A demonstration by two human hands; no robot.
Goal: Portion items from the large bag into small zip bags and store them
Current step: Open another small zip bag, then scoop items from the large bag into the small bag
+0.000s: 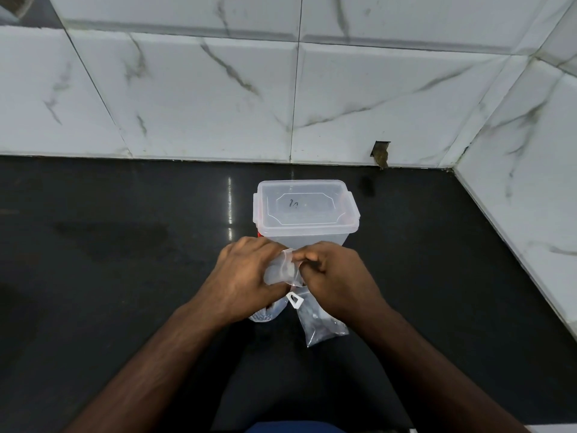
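Note:
A small clear zip bag (281, 268) is held between both hands just above the black counter. My left hand (246, 273) grips its left side, fingers curled round it. My right hand (337, 276) pinches the bag's top right edge. Below the hands a larger clear bag (318, 323) with dark contents lies on the counter, a white tab at its upper end. Another clear bag (265, 314) with dark contents peeks out under my left wrist. Behind the hands stands a clear plastic container (306, 207) with its lid on.
The black counter (125, 245) runs left and right, backed by a white marble-tiled wall (218, 89). A side wall (530, 182) closes in the right. A small hole (380, 154) sits at the wall's base.

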